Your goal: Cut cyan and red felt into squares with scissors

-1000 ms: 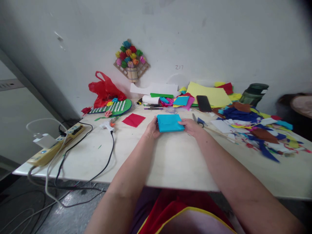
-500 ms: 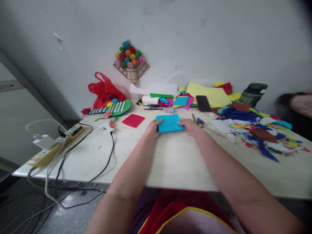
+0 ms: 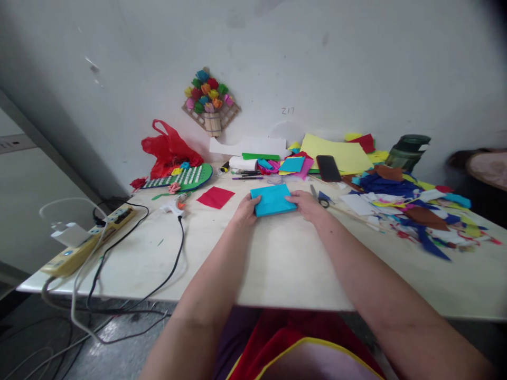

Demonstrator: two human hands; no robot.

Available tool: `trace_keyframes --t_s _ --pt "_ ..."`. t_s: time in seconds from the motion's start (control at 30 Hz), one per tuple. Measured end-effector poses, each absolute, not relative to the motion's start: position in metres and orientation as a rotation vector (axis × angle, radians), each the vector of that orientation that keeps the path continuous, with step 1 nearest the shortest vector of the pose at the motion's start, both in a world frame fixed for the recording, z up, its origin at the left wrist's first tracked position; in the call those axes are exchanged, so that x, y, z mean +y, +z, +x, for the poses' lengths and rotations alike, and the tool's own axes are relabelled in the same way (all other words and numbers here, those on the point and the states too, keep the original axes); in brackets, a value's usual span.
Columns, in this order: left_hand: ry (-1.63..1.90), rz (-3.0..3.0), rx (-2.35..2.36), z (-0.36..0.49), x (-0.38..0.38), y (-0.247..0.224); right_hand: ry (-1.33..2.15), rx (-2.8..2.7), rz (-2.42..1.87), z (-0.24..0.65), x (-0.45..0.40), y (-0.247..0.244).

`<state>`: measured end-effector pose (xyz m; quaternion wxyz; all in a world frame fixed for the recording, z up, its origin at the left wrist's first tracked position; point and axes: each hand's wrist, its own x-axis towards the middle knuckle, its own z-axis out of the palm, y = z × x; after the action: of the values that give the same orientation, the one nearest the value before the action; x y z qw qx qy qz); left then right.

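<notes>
Between my two hands is a blue square of folded paper or a thin stack of sheets (image 3: 274,200); which of the two I cannot tell. My left hand (image 3: 247,208) grips its left edge, thumb on top and fingers underneath. On the opposite edge my right hand (image 3: 304,203) pinches it the same way. A red square sheet (image 3: 216,197) lies flat on the table, left of my left hand. Scissors with dark handles (image 3: 322,200) rest just beyond my right hand.
A white glue gun (image 3: 174,206) and its cable lie at left, near a yellow power strip (image 3: 75,253). Colourful scraps (image 3: 420,211) are heaped at right. Toward the wall are a phone (image 3: 328,168), yellow sheets (image 3: 336,150), a red bag (image 3: 170,145) and a green bottle (image 3: 407,152).
The blue square has tilted slightly, its right side now a little higher than its left. Both hands keep their grip. The whole view has shifted a little.
</notes>
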<state>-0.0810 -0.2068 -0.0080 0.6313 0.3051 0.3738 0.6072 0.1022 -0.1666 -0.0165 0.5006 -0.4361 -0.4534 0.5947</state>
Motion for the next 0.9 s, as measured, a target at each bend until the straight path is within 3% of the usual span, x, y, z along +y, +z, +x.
trace_keyframes --t_s 0.13,0.47,0.9 --pt "1.388 0.732 0.843 -0.084 -0.205 -0.01 1.417 -1.038 -1.043 0.101 -0.17 -0.011" --pt "1.239 0.892 0.716 -0.088 -0.211 -0.005 1.934 -1.014 -0.835 0.101 -0.182 0.0" --pt "1.216 0.963 0.735 -0.099 -0.205 -0.009 1.718 -1.166 -1.023 0.092 -0.184 -0.002"
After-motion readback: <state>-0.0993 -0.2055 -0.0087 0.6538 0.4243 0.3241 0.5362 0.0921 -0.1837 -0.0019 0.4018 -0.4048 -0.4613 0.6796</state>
